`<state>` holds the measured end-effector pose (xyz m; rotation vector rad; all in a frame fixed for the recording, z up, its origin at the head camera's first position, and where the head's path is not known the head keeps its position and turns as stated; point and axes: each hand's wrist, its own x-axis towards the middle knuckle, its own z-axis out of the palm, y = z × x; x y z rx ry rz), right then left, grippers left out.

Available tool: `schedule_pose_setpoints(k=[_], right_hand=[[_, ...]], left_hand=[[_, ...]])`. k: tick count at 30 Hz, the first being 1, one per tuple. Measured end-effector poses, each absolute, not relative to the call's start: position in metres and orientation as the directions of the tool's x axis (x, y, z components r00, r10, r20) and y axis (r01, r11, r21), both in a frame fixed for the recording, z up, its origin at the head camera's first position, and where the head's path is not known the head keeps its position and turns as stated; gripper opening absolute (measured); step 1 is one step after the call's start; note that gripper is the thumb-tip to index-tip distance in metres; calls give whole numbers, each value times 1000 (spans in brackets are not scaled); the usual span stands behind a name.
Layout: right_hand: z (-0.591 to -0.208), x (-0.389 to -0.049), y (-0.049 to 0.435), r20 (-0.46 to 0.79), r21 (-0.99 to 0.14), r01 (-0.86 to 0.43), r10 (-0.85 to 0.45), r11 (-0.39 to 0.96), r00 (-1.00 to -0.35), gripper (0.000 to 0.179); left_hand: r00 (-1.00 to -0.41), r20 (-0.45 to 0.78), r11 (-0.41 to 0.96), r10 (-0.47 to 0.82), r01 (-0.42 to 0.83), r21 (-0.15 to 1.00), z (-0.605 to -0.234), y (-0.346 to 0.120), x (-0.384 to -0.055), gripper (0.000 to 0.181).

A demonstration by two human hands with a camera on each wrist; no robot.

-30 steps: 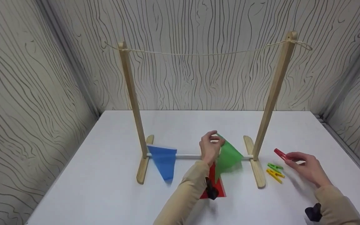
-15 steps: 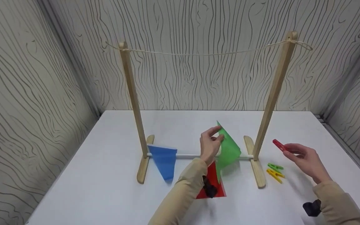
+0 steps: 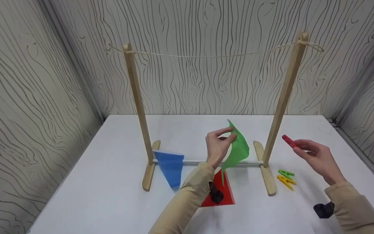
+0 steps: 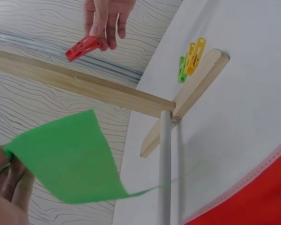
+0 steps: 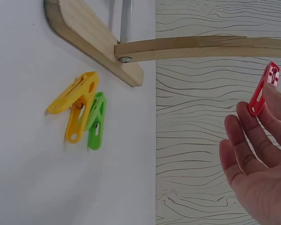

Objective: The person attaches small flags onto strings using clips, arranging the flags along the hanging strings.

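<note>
Between thumb and fingers, my left hand (image 3: 218, 144) pinches a green pennant (image 3: 240, 148) by its upper edge, and the cloth hangs and curls above the white crossbar (image 3: 195, 162). My right hand (image 3: 318, 159) holds a red clothespin (image 3: 289, 141) by one end, raised to the right of the right wooden post (image 3: 284, 104). In the right wrist view, the red clothespin (image 5: 264, 89) sits between thumb and fingers. Below that hand, a green clothespin (image 3: 286, 174) and a yellow clothespin (image 3: 286, 182) lie on the table.
A blue pennant (image 3: 170, 167) lies over the crossbar by the left post (image 3: 136, 100). Under my left forearm is a red pennant (image 3: 227, 195), partly hidden. A thin string (image 3: 203, 57) runs between the tops of both posts. The white table (image 3: 115, 195) meets patterned walls.
My left hand has lifted the green pennant a little higher off the table. My right hand has risen with the red clothespin. The other pennants and clothespins stay where they were.
</note>
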<state>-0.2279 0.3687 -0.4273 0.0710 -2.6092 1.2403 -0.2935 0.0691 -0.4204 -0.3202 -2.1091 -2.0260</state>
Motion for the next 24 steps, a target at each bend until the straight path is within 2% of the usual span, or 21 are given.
schedule_pose_setpoints(k=[4, 16, 24], right_hand=[[-420, -228, 367, 286, -770, -192, 60, 608, -956, 45], [-400, -231, 364, 300, -802, -207, 79, 560, -951, 47], [-388, -234, 361, 354, -845, -282, 79, 454, -932, 29]], left_hand=[[-933, 361, 35, 6, 361, 932, -413, 69, -292, 18], [-907, 420, -34, -39, 421, 906, -391, 70, -287, 10], [-884, 462, -41, -64, 465, 884, -376, 71, -284, 12]])
